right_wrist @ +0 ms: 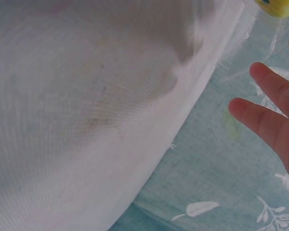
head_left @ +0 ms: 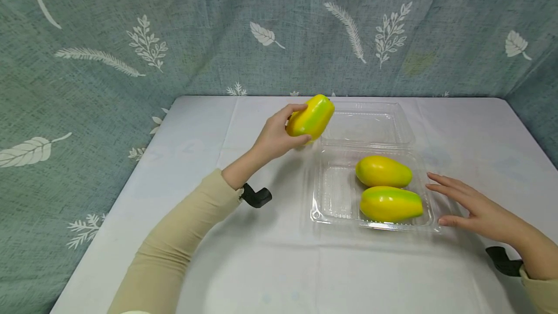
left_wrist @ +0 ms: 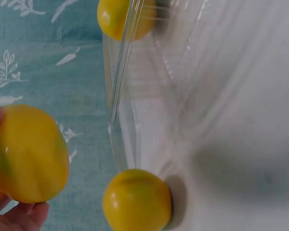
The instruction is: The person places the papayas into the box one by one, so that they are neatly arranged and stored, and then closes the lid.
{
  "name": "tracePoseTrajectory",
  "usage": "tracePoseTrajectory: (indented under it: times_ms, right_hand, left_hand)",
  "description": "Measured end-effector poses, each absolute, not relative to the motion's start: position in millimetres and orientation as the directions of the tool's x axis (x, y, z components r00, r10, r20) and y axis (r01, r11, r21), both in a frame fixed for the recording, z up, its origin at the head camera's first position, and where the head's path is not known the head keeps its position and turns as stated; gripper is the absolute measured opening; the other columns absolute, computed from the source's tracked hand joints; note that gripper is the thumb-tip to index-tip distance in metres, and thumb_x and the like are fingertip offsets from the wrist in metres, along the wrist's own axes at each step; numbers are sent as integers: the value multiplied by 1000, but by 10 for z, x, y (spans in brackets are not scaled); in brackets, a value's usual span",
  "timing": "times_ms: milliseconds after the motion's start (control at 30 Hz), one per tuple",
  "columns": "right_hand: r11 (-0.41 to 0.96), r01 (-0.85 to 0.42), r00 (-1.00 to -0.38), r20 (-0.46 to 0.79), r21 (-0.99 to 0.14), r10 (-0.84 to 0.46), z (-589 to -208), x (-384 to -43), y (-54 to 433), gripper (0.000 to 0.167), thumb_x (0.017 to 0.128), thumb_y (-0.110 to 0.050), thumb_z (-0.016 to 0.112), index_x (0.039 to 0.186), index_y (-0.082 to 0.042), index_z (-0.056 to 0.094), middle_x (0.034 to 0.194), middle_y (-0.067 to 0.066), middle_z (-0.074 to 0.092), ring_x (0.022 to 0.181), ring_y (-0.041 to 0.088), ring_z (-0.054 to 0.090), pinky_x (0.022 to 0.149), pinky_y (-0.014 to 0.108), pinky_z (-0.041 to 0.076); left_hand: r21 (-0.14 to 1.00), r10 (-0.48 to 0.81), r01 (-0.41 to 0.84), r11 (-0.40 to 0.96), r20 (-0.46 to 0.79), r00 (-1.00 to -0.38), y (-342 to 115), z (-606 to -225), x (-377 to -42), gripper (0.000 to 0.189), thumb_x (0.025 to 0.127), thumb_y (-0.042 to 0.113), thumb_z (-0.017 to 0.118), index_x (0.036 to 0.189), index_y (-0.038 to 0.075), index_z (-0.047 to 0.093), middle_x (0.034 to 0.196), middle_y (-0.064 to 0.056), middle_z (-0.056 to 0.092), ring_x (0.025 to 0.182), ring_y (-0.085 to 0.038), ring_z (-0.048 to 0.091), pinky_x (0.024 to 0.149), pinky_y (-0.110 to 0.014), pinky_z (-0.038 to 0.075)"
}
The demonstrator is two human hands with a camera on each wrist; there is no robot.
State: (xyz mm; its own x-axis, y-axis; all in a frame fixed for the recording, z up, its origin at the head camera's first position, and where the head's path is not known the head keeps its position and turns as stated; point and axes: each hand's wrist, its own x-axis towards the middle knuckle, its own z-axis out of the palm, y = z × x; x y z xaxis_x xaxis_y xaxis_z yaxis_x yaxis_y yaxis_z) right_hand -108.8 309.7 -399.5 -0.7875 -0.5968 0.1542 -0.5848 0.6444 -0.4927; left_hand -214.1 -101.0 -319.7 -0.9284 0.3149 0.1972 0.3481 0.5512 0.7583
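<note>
My left hand (head_left: 279,132) grips a yellow-green papaya (head_left: 311,117) above the table, left of an open clear plastic box (head_left: 335,193). Two more papayas (head_left: 383,171) lie side by side in the right part of that box. In the left wrist view the held papaya (left_wrist: 31,154) is at the left edge, with fingertips (left_wrist: 36,214) beneath it. Another yellow fruit (left_wrist: 137,202) shows low in that view, seemingly outside the box; the head view does not clearly show it. My right hand (head_left: 484,212), fingers spread and holding nothing, is just right of the box.
The box's clear lid (head_left: 362,125) lies folded back toward the rear of the white-covered table (head_left: 261,265). A green leaf-patterned cloth (head_left: 279,28) hangs behind the table and along its left side. Each wrist carries a black camera mount (head_left: 257,196).
</note>
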Motion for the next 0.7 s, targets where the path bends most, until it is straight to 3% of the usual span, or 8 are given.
tracePoseTrajectory:
  times_ms: [400,700]
  right_hand:
    - [641,-584,-787,155,-498,-597,-3989,-1077,3091,74,72,-13,75,137,-13,40,149,-18,14,130,-14,4,94,1,3]
    - [632,-600,-777,168,-490,-607,-3994,-1083,3091,74,72,-12,75,137,-12,41,149,-17,15,130,-14,5,94,1,4]
  left_hand:
    - [767,466,415,489,173,-868,-751,-3290,-2090,62,75,15,74,130,11,47,128,-3,51,102,-17,50,85,-28,45]
    - [725,581,487,487,147,-800,-599,-3393,-2086,61,74,15,74,129,9,48,133,-2,49,118,-14,46,97,-26,39]
